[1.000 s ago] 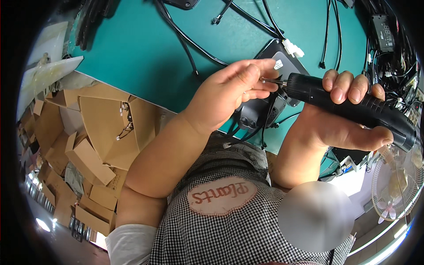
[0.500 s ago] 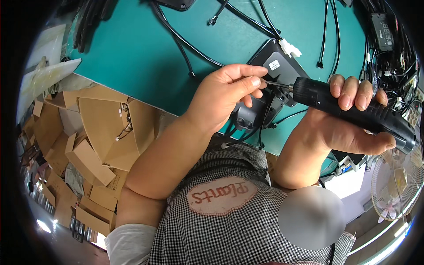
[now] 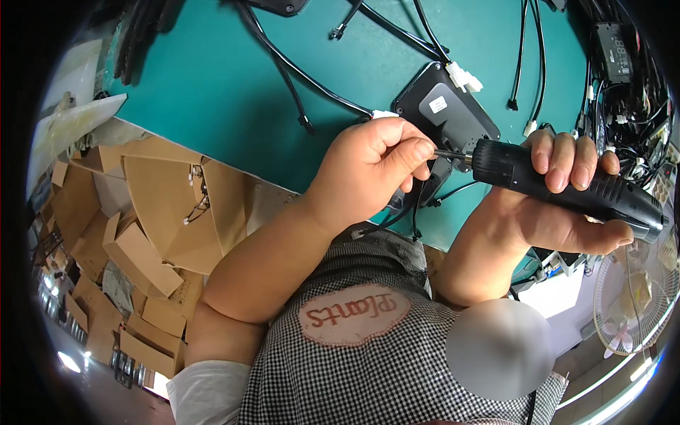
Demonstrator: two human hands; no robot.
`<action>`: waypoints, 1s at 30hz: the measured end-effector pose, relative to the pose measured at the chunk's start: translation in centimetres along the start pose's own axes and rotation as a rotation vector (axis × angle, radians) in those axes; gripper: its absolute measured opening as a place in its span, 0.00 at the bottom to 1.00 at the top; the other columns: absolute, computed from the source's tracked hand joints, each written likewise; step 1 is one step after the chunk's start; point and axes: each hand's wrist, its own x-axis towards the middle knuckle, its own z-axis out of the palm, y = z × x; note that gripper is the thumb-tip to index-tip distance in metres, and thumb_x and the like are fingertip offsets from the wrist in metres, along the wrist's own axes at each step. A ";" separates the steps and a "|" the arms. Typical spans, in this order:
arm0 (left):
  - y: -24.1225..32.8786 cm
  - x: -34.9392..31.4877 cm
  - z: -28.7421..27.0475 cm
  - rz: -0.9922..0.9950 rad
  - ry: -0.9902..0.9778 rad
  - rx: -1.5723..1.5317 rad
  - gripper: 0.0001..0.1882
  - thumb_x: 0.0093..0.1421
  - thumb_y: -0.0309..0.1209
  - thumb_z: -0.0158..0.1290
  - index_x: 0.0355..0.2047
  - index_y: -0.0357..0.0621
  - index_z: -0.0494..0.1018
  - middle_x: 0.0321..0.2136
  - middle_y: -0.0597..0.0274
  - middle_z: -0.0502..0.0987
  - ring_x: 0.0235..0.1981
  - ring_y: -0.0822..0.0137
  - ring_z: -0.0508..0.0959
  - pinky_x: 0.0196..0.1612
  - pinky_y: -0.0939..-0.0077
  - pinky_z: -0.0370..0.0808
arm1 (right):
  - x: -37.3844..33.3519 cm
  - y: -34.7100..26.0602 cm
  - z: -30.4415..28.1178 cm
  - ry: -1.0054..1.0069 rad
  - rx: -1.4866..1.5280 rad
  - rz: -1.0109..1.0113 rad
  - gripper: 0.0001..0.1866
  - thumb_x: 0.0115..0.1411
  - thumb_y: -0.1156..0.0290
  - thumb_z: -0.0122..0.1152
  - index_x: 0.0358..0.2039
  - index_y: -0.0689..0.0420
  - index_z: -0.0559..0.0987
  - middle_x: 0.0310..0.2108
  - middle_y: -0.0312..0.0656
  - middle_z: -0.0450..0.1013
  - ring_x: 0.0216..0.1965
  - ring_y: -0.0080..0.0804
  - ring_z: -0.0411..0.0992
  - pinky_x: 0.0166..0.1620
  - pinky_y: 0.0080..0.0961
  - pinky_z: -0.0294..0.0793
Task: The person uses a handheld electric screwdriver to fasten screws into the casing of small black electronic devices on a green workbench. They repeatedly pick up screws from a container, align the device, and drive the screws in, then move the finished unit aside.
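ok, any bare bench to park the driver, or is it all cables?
Free: the green mat left of the long black cable, up to the bench edge above the cardboard boxes. Crowded: the right side, around the black device and the wiring heap.

A green table top point(image 3: 234, 85) lies above the left hand, with black cables point(image 3: 297, 71) across it. Left of that hand, below the table edge, many brown cardboard boxes point(image 3: 134, 241) are piled. Below the right hand, near the picture's rim, stands a white fan point(image 3: 630, 290).
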 end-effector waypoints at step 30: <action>-4.4 1.0 1.1 0.468 0.095 1.277 0.09 0.45 0.30 0.50 0.28 0.42 0.71 0.21 0.60 0.71 0.20 0.64 0.74 0.19 0.71 0.72 | -1.8 7.3 1.0 -0.401 -0.497 -0.294 0.36 0.49 0.43 0.59 0.46 0.60 0.62 0.25 0.46 0.69 0.20 0.36 0.69 0.19 0.29 0.69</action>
